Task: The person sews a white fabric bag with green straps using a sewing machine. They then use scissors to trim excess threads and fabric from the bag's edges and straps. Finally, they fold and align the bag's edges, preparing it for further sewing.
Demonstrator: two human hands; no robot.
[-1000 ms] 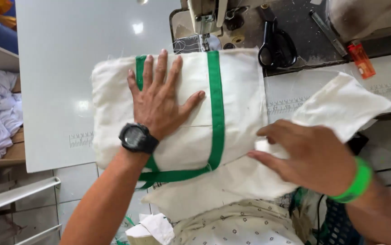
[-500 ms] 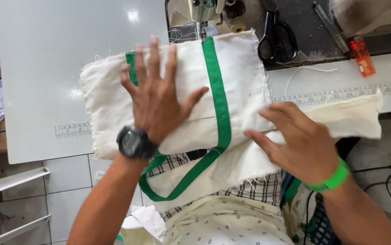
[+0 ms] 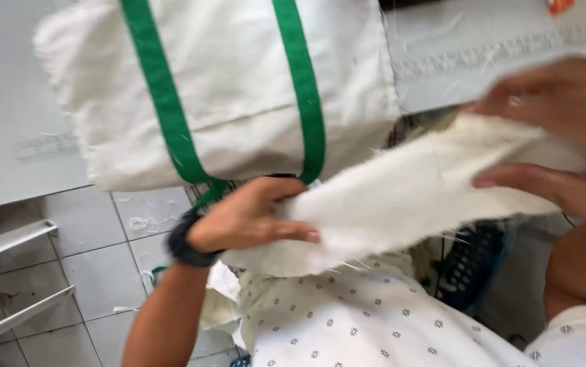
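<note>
We've got the loose cream cloth piece (image 3: 402,197) stretched between both hands just below the table edge (image 3: 436,95), its long axis running lower left to upper right. Our left hand (image 3: 252,217) is closed over its lower end, thumb on top. Our right hand (image 3: 565,136) pinches the upper end, though it's blurry. The cream bag with green straps (image 3: 225,88) hangs over the table edge just above, with tiled floor (image 3: 96,265) open to the left.
</note>
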